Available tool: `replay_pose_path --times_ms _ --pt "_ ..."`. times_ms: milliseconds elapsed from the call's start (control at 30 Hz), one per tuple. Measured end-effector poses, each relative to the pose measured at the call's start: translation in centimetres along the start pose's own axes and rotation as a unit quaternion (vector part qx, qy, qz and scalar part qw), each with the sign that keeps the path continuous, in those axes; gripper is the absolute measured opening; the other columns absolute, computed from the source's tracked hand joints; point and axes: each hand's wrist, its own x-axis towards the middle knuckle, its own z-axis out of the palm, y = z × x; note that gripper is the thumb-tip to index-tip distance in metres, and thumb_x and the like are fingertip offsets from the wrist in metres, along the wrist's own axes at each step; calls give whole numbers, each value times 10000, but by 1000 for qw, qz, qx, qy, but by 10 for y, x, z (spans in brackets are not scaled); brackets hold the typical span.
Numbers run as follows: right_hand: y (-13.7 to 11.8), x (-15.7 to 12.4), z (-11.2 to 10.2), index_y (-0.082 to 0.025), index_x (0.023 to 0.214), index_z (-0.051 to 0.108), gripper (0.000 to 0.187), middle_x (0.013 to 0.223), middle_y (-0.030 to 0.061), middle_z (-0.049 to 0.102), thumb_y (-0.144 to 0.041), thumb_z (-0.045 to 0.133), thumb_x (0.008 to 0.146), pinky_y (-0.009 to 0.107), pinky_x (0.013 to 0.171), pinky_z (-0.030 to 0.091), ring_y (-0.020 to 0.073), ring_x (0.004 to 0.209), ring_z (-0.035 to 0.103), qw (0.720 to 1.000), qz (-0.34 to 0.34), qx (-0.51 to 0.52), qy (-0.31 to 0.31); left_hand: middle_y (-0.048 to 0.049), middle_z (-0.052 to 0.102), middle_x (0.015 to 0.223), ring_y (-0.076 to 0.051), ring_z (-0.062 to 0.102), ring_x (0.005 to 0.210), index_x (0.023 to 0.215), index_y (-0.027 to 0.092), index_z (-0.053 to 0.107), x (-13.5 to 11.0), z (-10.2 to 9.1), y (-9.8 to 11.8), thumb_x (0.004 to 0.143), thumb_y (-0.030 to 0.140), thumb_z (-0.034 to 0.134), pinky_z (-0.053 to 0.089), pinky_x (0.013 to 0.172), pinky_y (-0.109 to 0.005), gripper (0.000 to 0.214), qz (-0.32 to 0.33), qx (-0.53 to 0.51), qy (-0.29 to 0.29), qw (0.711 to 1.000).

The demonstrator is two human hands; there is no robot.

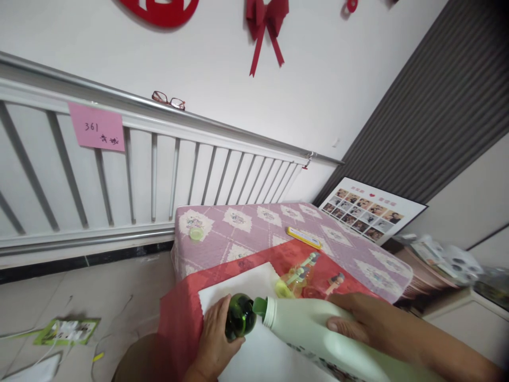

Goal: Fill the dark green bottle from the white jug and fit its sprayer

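Note:
My left hand (217, 334) is wrapped round a glossy dark green rounded container (240, 317), low in the middle of the view. A large pale green plastic bottle (310, 323) with a green pouring spout (260, 306) is gripped in my right hand (353, 321). The bottle is tilted nearly level, its spout right at the container's near-right side. Whether liquid flows between them I cannot tell. Beneath both lies a white sheet (254, 270) on a red cloth (183, 297). Beside the bottle are small clear yellowish items (296, 278), partly hidden.
The cloth covers part of a purple patterned padded surface (254, 233). On it lie a yellow-edged flat case (304, 237) and a pale green round lid (196, 233). A white radiator (155, 175) and photo board (368, 209) stand behind. Cables and a power strip (67, 331) lie on the floor.

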Motion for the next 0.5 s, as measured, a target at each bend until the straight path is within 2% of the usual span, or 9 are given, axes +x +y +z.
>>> replay_pose_path --times_ms 67,300,500 --pt "0 0 -2 -212 914 703 574 990 145 754 -675 365 867 374 737 543 321 893 697 1000 -10 13 -25 -149 482 1512 -320 435 1403 1460 142 373 0 -1 1 661 244 625 334 1195 -550 844 -3 1 -10 1000" --pt "8 4 1 -226 914 692 547 1006 139 750 -683 397 856 387 766 535 322 919 691 1000 -10 23 -12 -145 485 1511 -314 441 1401 1462 157 365 0 -1 0 666 243 628 349 1186 -545 843 -1 2 -5 1000" --pt "5 2 -5 -231 933 671 500 1040 125 746 -654 408 892 382 796 532 308 943 692 998 -14 18 -53 -147 494 1503 -311 452 1390 1460 170 357 -1 3 -4 669 228 618 364 1170 -549 835 15 2 5 1000"
